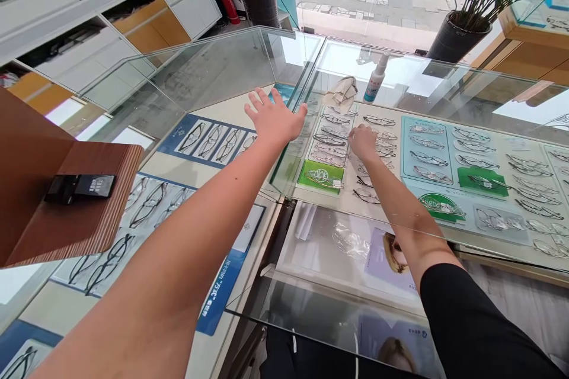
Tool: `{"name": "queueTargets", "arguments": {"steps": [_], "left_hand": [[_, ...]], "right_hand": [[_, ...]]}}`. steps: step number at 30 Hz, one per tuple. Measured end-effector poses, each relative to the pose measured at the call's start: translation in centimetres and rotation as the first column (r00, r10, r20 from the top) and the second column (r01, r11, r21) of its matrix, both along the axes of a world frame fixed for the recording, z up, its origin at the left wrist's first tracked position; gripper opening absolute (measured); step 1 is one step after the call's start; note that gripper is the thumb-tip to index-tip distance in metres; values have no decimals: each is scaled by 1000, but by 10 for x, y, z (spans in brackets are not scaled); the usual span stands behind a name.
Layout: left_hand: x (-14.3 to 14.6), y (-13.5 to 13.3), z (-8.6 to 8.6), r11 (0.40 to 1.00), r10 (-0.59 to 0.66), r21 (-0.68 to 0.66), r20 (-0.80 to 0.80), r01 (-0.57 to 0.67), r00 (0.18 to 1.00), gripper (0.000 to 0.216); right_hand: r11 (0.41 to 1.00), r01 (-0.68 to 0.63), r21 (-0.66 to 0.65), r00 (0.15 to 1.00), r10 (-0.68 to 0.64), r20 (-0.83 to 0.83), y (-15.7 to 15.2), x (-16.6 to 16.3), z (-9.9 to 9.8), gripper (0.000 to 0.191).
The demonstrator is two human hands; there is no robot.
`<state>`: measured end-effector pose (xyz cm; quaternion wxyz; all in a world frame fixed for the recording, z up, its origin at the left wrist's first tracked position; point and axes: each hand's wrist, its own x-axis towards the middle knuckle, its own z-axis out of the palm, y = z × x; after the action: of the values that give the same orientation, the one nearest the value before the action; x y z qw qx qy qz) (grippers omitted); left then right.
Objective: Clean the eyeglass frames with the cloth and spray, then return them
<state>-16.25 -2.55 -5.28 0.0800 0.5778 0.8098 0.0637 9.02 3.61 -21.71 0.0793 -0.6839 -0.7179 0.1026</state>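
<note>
My left hand (274,118) lies flat with spread fingers on the glass top (213,71) of a display counter, near its corner. My right hand (363,142) reaches inside the neighbouring glass case, fingers curled down onto the rows of thin-framed glasses (331,139) laid out on a pale display board. Whether it grips one of the frames is hidden by the hand. A green card with a pair of glasses (320,176) sits just below and left of that hand.
A spray bottle (376,78) and a crumpled cloth (341,93) stand on the glass beyond my hands. More glasses fill light-blue and green trays (427,148) to the right. A wooden stand with a black tag (80,186) is at left. Potted plants (462,35) stand by the door.
</note>
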Motion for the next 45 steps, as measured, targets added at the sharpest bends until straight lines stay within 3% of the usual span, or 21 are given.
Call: {"name": "queueTargets", "arguments": {"steps": [13, 21, 28, 42, 45], "left_hand": [[-2, 3, -4, 1000, -6, 6, -9, 6, 1000, 107], [-1, 3, -2, 1000, 2, 0, -20, -2, 1000, 107], [0, 3, -2, 1000, 6, 3, -24, -6, 1000, 108], [1, 2, 2, 1000, 13, -2, -27, -13, 1000, 108], [2, 2, 2, 1000, 11, -13, -31, -12, 999, 109]], "right_hand": [[999, -28, 20, 998, 29, -56, 21, -4, -12, 36], [996, -17, 90, 999, 21, -41, 18, -8, 0, 36], [983, -51, -175, 998, 44, -44, -7, -5, 6, 27], [990, 16, -139, 997, -26, -72, -9, 14, 15, 25], [992, -36, -120, 995, 25, -92, -14, 13, 18, 32]]}}
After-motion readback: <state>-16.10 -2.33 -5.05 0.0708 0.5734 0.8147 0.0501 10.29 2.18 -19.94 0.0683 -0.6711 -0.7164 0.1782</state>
